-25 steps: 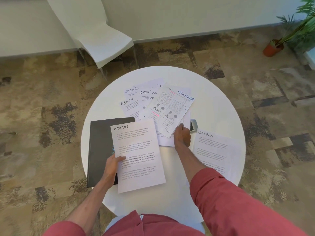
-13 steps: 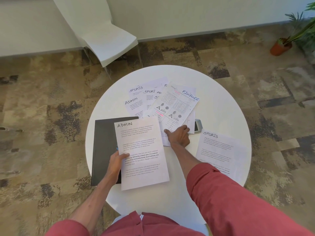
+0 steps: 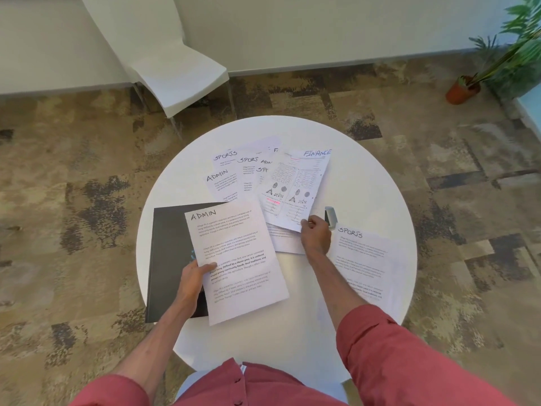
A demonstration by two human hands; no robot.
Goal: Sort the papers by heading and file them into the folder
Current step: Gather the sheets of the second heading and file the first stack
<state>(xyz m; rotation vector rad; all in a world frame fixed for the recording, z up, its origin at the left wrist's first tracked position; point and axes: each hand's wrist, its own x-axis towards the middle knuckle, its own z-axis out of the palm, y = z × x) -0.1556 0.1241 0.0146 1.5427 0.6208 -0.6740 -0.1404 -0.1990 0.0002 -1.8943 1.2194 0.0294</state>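
Left grip pinches ADMIN, right grip pinches FINANCE by its corner, and we risk dragging the pile askew.

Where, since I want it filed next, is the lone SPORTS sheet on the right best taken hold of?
Probably its right edge, coming from the right. The SPORTS sheet lies flat on the table, so mid-page offers nothing to pinch, but that edge lies close to the rim: slide it outward, then pinch with thumb on top, fingers beneath.

Faded red button-front shirt, 2 long sleeves pushed up forearms.
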